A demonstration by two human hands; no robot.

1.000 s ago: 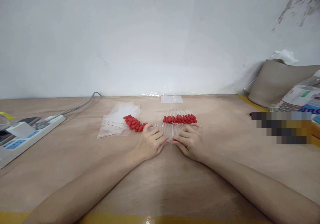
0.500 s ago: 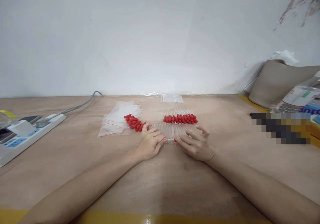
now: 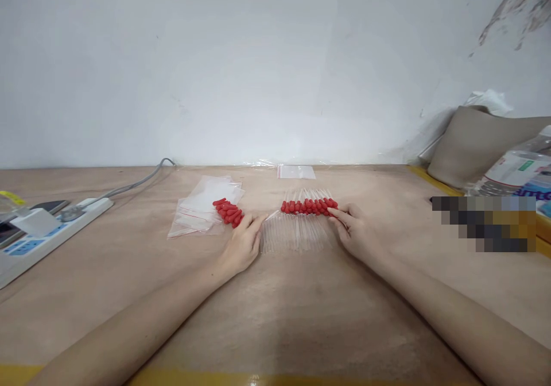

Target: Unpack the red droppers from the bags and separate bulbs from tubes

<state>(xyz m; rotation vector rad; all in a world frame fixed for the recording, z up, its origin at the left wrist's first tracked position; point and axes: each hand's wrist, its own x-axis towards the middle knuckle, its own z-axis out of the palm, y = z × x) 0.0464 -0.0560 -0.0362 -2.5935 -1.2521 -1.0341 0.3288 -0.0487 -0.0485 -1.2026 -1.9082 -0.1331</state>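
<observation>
My left hand (image 3: 244, 242) is closed, with a thin clear glass tube (image 3: 272, 215) sticking out from its fingertips. Beside those fingers lies a pile of loose red rubber bulbs (image 3: 228, 211). My right hand (image 3: 355, 229) pinches a red-bulbed glass dropper by its bulb (image 3: 332, 211), at the right end of a row of such droppers (image 3: 306, 207). Their glass tips point to the wall. Nearer to me, between both hands, several clear glass tubes (image 3: 295, 235) lie side by side on the wooden table (image 3: 275, 317).
Clear zip bags (image 3: 196, 205) lie at the left, and a single zip bag (image 3: 297, 172) near the wall. A power strip (image 3: 55, 231) with a grey cable (image 3: 133, 184) sits far left. A plastic bottle (image 3: 512, 170) and a grey-brown container (image 3: 477, 145) stand at the right.
My hands, which met at a glass tube in front, have moved apart. The right hand has gone up and right to the dropper row; the left has drawn back left, a tube in its fingers.
</observation>
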